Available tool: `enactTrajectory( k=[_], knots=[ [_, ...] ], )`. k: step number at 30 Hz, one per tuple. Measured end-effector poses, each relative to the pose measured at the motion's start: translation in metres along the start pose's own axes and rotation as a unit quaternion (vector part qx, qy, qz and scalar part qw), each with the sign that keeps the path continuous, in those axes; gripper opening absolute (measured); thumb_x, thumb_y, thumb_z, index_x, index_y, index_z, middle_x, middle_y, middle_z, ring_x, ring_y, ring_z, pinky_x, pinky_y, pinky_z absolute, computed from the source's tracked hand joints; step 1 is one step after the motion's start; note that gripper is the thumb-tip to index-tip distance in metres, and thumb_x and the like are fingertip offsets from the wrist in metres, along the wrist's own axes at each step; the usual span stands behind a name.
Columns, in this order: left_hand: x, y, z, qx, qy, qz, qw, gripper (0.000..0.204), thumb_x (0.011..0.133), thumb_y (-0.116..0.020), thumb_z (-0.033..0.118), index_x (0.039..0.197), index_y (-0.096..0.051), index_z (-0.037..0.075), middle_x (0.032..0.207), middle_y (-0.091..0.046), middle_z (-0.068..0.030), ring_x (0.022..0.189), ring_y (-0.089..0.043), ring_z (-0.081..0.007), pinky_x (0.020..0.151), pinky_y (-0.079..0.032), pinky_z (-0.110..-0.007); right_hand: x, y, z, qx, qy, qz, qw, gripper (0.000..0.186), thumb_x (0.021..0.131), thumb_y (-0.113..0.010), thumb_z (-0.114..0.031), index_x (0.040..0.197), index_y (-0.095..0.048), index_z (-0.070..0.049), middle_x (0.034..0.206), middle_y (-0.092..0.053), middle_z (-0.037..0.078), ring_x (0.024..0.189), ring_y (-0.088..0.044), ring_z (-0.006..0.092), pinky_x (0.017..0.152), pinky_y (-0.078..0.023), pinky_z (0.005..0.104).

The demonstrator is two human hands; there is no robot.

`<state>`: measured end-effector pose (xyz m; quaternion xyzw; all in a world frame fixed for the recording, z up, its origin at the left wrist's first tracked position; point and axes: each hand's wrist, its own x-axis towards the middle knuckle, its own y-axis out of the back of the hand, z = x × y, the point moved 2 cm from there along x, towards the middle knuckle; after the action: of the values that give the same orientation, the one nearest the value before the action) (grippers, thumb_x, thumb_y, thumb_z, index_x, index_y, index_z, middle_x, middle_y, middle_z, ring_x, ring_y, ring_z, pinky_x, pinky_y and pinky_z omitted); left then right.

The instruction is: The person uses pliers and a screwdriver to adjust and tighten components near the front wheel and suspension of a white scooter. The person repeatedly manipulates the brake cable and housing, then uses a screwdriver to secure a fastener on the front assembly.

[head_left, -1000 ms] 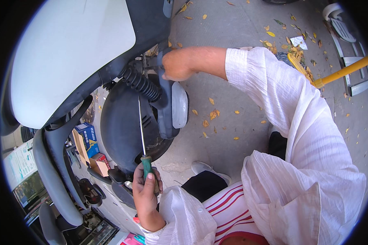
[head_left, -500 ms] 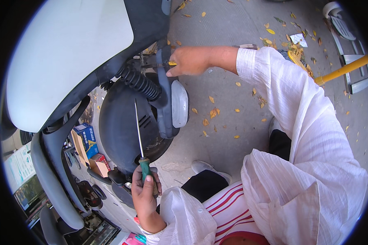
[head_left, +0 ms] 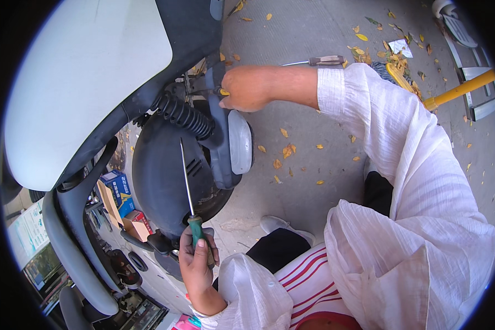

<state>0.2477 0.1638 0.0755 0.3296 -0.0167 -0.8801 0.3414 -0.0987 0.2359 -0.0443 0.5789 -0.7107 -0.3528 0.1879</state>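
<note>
A screwdriver with a green handle (head_left: 197, 231) and a long metal shaft is gripped in my left hand (head_left: 198, 261). Its tip points up across the dark wheel cover (head_left: 162, 165) of a scooter. My right hand (head_left: 247, 88) is closed on a yellow-handled tool (head_left: 224, 92), only a bit of which shows. That hand sits beside the grey swing arm (head_left: 220, 143), just right of the black coil spring shock absorber (head_left: 187, 115). The working end of the tool is mostly hidden among dark parts.
A white body panel (head_left: 88, 82) fills the upper left. Another screwdriver (head_left: 325, 60) lies on the ground beyond my right forearm. Open boxes (head_left: 115, 192) stand at left. A yellow pole (head_left: 462, 91) and metal frame (head_left: 487, 107) are at right; fallen leaves (head_left: 289, 150) dot the ground.
My right hand has shifted slightly left and down with the yellow-handled tool, and its wrist has turned. More of the screwdriver on the ground shows. My left hand stays nearly still.
</note>
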Motion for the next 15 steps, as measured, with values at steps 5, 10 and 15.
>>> enactTrajectory(
  k=[5, 10, 15],
  knots=[
    [0.000, 0.000, 0.000, -0.003, 0.000, 0.000, 1.000, 0.047, 0.098, -0.059, 0.023, 0.135, -0.042, -0.002, 0.084, -0.059, -0.0082, 0.058, -0.053, -0.0111, 0.047, -0.041, -0.022, -0.005, -0.011, 0.018, 0.071, 0.035, 0.062, 0.995, 0.051, 0.094, -0.059, -0.037, 0.079, -0.063, 0.011, 0.072, -0.062, 0.027, 0.070, -0.063, 0.0415, 0.068, -0.048, 0.0472],
    [0.002, -0.002, 0.000, -0.002, 0.004, -0.001, 1.000, 0.046, 0.099, -0.059, 0.023, 0.134, -0.043, -0.001, 0.084, -0.058, -0.0080, 0.058, -0.052, -0.0111, 0.048, -0.041, -0.022, -0.008, -0.020, 0.038, 0.144, 0.068, 0.091, 0.983, 0.053, 0.094, -0.061, -0.041, 0.077, -0.062, 0.009, 0.063, -0.057, 0.026, 0.061, -0.059, 0.0400, 0.062, -0.046, 0.0473],
    [0.005, -0.005, 0.001, 0.019, 0.003, 0.001, 1.000, 0.051, 0.096, -0.063, 0.030, 0.134, -0.046, 0.002, 0.084, -0.058, -0.0066, 0.054, -0.052, -0.0107, 0.044, -0.039, -0.022, -0.005, -0.033, 0.047, 0.120, 0.089, 0.153, 0.977, 0.053, 0.094, -0.061, -0.043, 0.076, -0.061, 0.007, 0.063, -0.056, 0.024, 0.059, -0.056, 0.0398, 0.062, -0.046, 0.0465]
  ],
)
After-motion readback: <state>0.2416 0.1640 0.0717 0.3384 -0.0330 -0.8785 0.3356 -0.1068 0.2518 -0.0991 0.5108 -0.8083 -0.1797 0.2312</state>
